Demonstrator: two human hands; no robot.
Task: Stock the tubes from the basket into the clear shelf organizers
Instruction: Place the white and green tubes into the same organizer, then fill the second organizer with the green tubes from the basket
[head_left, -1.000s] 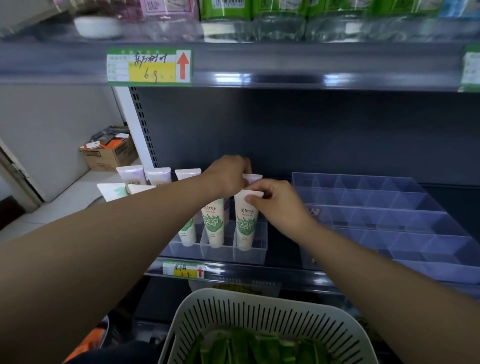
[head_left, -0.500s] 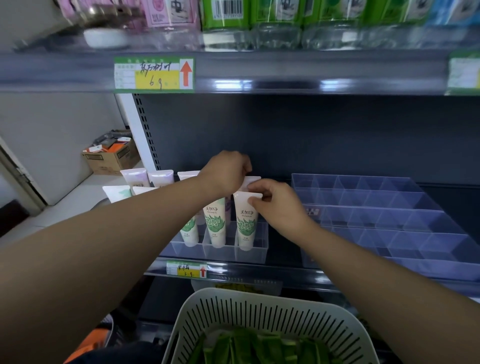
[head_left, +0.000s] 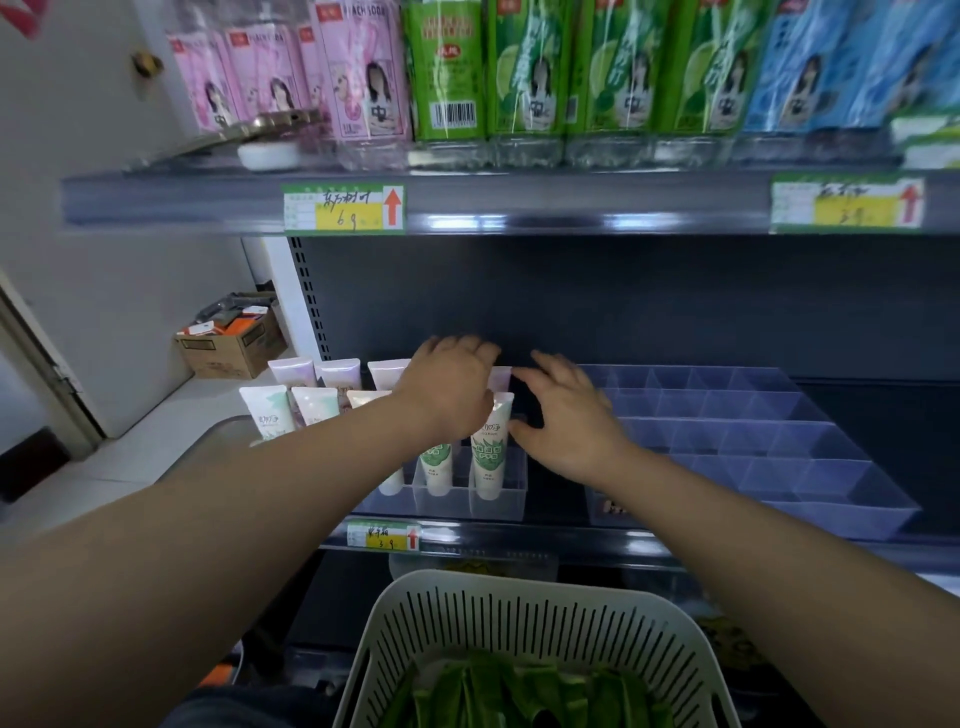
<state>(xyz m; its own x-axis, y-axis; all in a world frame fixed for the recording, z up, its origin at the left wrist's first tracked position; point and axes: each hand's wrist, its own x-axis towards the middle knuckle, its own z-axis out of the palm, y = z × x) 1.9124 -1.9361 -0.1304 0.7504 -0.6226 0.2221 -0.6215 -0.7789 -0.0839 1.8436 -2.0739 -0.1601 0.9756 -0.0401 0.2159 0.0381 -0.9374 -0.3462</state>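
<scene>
right organizer (head_left: 810, 441) still all empty | left organizer (head_left: 498, 493) nearly full | basket (head_left: 530, 613) has green tubes left | right hand (head_left: 566, 415) just let go, fingers spread | left hand (head_left: 452, 384) curled over tops, maybe empty | tube (head_left: 491, 447) now seated front-right slot

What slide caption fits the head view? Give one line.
Both bare hands, left hand and right hand, settle white green-labelled tubes into the clear plastic organizer.
</scene>
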